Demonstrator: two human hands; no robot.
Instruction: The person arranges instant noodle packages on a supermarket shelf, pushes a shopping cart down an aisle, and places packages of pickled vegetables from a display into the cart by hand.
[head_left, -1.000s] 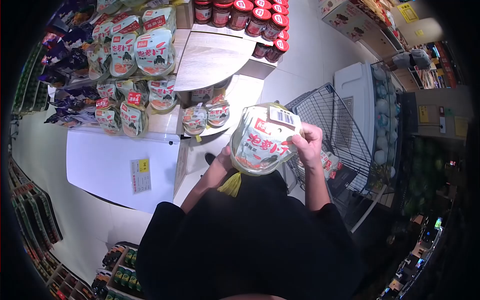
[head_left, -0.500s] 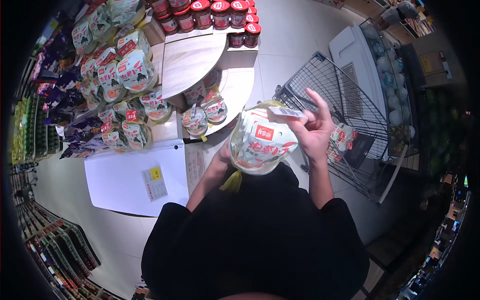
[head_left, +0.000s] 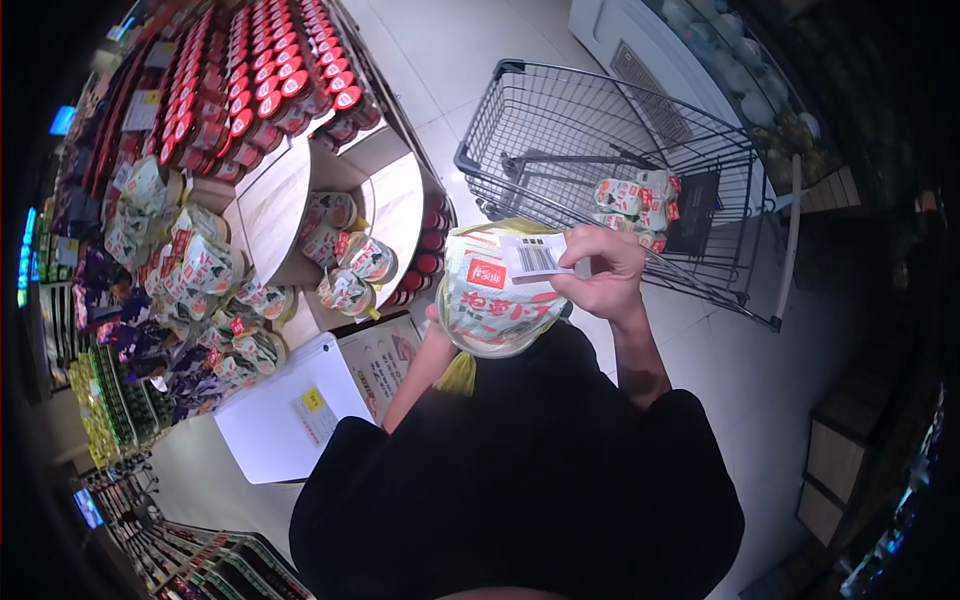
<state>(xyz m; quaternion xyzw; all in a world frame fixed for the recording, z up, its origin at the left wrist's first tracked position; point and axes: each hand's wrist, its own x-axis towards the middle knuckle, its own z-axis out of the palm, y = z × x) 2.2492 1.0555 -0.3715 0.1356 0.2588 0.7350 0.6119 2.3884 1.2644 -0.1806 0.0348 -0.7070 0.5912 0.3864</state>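
A round, clear-wrapped pack of pickled radish (head_left: 500,325) with red lettering and a yellow tassel (head_left: 456,375) is held up in front of my chest. My left hand (head_left: 434,318) supports it from the left side, with most of its fingers hidden behind the pack. Between the bent fingers of my right hand (head_left: 608,270) is the edge of a small white barcode tag (head_left: 532,256). The tag lies against the upper right of the pack, its barcode facing up.
To the right ahead stands a wire shopping cart (head_left: 560,120) with several similar packs (head_left: 640,205) in it. On the left, a display stand (head_left: 270,215) carries more packs and rows of red-lidded jars (head_left: 265,85). A white board (head_left: 285,420) with a price label juts out nearby.
My view has turned right, so the cart and stand sit further left. My right hand's raised finger has folded down, and the tag now faces up with its barcode showing.
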